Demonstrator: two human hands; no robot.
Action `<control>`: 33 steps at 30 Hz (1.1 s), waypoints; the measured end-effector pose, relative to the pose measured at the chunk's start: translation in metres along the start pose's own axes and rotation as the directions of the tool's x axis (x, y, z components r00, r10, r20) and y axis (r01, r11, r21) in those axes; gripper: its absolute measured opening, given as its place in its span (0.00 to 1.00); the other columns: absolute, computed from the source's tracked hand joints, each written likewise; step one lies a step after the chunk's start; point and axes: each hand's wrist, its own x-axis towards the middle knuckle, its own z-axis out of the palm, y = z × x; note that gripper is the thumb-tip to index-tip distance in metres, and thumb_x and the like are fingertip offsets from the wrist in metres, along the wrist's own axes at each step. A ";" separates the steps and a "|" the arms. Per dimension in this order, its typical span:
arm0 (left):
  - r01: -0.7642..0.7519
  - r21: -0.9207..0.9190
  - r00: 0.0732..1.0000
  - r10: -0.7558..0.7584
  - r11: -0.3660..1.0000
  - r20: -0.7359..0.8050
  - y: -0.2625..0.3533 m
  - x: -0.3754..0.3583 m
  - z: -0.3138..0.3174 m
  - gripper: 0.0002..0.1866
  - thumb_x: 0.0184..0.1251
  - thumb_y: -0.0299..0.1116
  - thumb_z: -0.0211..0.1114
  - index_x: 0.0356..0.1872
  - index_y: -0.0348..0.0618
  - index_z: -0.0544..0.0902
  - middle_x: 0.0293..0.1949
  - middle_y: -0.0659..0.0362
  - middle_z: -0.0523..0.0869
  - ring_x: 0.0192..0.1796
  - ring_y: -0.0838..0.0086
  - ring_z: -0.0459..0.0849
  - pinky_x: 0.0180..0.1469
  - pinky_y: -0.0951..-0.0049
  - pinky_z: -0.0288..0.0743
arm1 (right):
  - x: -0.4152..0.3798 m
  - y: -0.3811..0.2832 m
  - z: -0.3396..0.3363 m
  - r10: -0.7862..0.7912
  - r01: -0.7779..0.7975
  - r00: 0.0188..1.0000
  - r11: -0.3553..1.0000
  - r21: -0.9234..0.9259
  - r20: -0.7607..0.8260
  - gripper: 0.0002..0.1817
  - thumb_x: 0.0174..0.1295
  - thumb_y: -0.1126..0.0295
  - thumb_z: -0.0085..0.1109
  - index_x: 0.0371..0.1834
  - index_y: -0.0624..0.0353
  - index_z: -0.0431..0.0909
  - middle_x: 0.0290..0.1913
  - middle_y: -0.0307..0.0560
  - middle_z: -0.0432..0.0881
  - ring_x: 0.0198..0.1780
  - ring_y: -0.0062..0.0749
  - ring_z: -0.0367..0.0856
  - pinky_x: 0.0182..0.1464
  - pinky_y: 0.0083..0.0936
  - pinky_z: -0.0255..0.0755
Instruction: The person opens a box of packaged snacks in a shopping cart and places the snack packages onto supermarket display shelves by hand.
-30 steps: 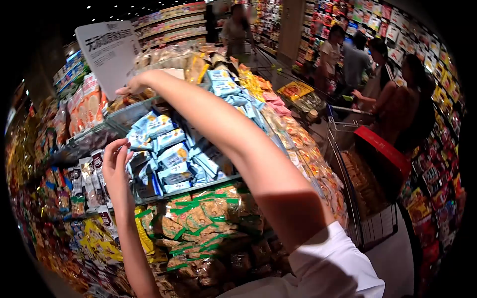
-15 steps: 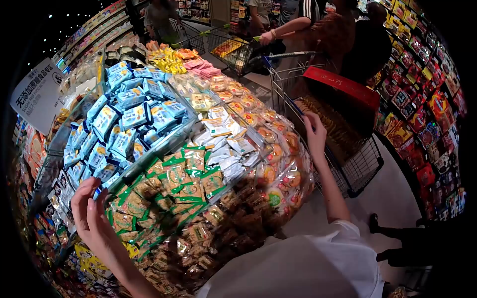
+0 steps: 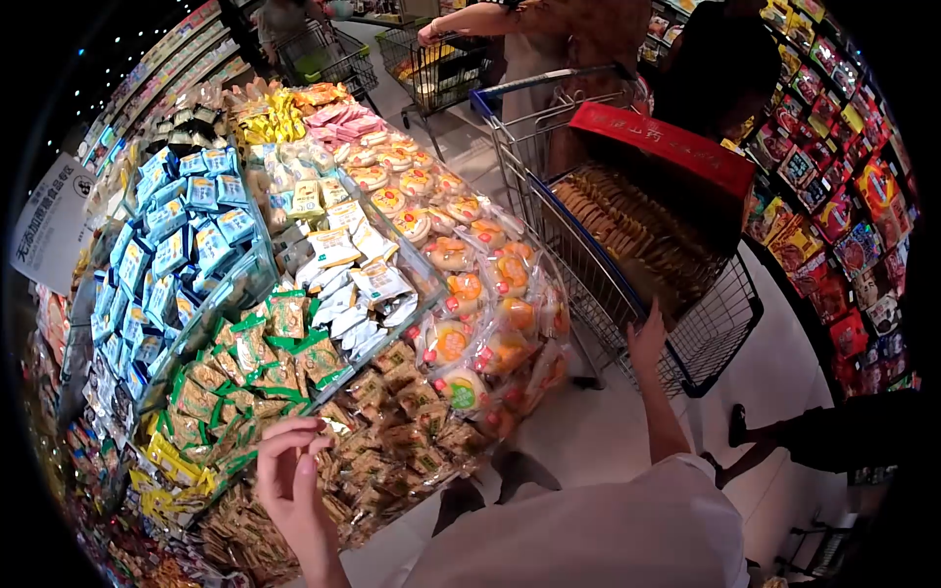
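Observation:
My left hand point(image 3: 294, 480) hovers over the brown-wrapped snacks point(image 3: 392, 407) at the near end of a display, fingers loosely bent, thumb apart and nothing seen between them. Just beyond it lie clear packets with green edges point(image 3: 250, 358). White packets point(image 3: 358, 274) and blue packets point(image 3: 181, 240) fill neighbouring sections. My right hand point(image 3: 647, 338) reaches to the near side of a shopping cart point(image 3: 720, 338), its fingers stretched out and overlapping the cart's rim. Inside the cart are rows of brown packaged goods point(image 3: 627, 230) beside a red box point(image 3: 667, 147).
Round packaged cakes point(image 3: 490, 304) cover the display's right side. Clear dividers point(image 3: 402, 245) stand between sections. A white sign point(image 3: 49, 225) rises at the left. People with another cart point(image 3: 431, 73) stand beyond. Shelves of bright packets point(image 3: 853, 196) line the right side.
My left hand has moved from the edge of the blue packets to over the brown-wrapped snacks. My right hand sits lower against the cart. The view has shifted, with the display further left.

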 end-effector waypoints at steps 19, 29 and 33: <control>0.498 -0.232 0.856 -0.430 0.836 0.286 -0.067 -0.142 0.081 0.07 0.62 0.25 0.52 0.39 0.38 0.74 0.40 0.58 0.76 0.45 0.77 0.74 0.48 0.75 0.67 | -0.069 0.032 -0.002 -0.095 0.132 0.985 0.951 0.281 -0.141 0.23 0.49 0.72 0.59 0.50 0.59 0.65 0.47 0.52 0.67 0.51 0.47 0.63 0.54 0.43 0.54; 0.403 -0.097 0.805 -0.302 0.910 0.511 -0.114 -0.144 0.216 0.10 0.60 0.28 0.56 0.42 0.39 0.72 0.42 0.61 0.74 0.45 0.78 0.73 0.46 0.77 0.67 | -0.091 0.061 -0.024 -0.239 0.237 0.969 0.837 0.493 -0.061 0.27 0.43 0.74 0.58 0.50 0.65 0.63 0.46 0.55 0.68 0.50 0.50 0.64 0.53 0.37 0.56; -0.060 0.097 0.826 -0.005 0.994 0.563 -0.130 -0.100 0.333 0.24 0.50 0.34 0.65 0.48 0.39 0.68 0.47 0.53 0.69 0.50 0.64 0.70 0.53 0.68 0.64 | -0.096 0.076 -0.037 -0.324 0.204 0.943 0.730 0.652 0.068 0.28 0.46 0.73 0.57 0.53 0.68 0.60 0.49 0.58 0.68 0.51 0.51 0.65 0.54 0.37 0.59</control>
